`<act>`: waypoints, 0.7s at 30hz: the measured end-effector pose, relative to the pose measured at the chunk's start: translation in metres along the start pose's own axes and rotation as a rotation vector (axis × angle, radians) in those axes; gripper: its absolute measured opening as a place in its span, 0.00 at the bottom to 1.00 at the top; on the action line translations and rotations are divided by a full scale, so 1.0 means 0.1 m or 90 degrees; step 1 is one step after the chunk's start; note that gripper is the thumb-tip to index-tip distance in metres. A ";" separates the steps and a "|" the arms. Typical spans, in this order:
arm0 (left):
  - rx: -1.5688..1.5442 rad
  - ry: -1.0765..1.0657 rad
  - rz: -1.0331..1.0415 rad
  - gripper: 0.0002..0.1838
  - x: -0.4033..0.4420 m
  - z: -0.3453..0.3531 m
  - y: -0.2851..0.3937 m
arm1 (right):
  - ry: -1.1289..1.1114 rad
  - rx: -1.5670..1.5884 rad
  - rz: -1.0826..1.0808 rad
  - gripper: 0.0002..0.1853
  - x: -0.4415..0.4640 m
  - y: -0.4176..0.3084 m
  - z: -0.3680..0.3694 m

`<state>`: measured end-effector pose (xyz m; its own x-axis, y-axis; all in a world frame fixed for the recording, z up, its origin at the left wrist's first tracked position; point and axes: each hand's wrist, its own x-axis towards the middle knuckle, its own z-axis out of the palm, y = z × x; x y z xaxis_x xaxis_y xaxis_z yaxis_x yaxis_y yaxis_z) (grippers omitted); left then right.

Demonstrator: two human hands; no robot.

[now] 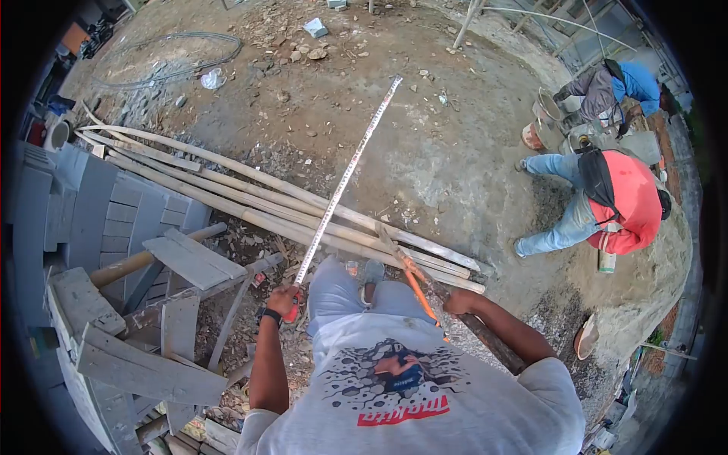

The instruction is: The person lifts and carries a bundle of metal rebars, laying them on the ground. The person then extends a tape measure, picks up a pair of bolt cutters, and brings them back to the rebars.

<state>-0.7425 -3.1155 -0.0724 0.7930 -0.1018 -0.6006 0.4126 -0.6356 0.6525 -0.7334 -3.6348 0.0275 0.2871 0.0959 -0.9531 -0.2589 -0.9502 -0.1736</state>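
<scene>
My left hand (282, 302) is wrapped round a red tape measure (291, 309), and its white blade (341, 186) stretches out forward and to the right over the bamboo poles (250, 199). On the right, my right hand (459, 302) is closed round a rough brown wooden pole (485, 334), which runs from near the bamboo ends back under my right arm. Beside that pole, between it and my legs, is an orange strip-like object (422, 294). A dark watch sits on my left wrist.
Stacked blocks (120, 212) and loose boards (148, 364) stand at the left. At the right, a co-worker in red (633, 201) and another in blue (638, 82) bend near buckets (533, 135). A wire coil (182, 76) and stones (317, 54) lie ahead.
</scene>
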 end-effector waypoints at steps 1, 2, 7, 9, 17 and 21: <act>0.030 0.051 0.044 0.23 0.13 -0.13 0.06 | 0.002 0.016 0.005 0.17 0.11 -0.10 -0.36; 0.075 0.065 0.061 0.22 0.30 -0.26 0.14 | 0.013 0.017 -0.004 0.17 0.23 -0.20 -0.65; 0.026 0.157 0.068 0.20 1.11 -0.84 0.21 | 0.014 0.011 -0.017 0.15 0.67 -0.94 -1.81; -0.137 0.162 -0.010 0.20 1.46 -1.00 0.09 | -0.009 0.043 -0.026 0.15 0.80 -1.51 -2.32; -0.460 0.171 -0.191 0.21 3.30 -2.37 -0.22 | 0.004 -0.082 0.014 0.14 2.52 -2.90 -4.04; -0.304 0.248 -0.225 0.20 3.62 -3.64 -0.01 | -0.094 -0.032 0.048 0.15 2.74 -4.10 -5.03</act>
<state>-0.2926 -2.8730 -0.1217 0.6409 0.3860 -0.6635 0.7558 -0.1663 0.6333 -0.0845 -3.3683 -0.0373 0.1295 0.0621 -0.9896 -0.2276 -0.9695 -0.0906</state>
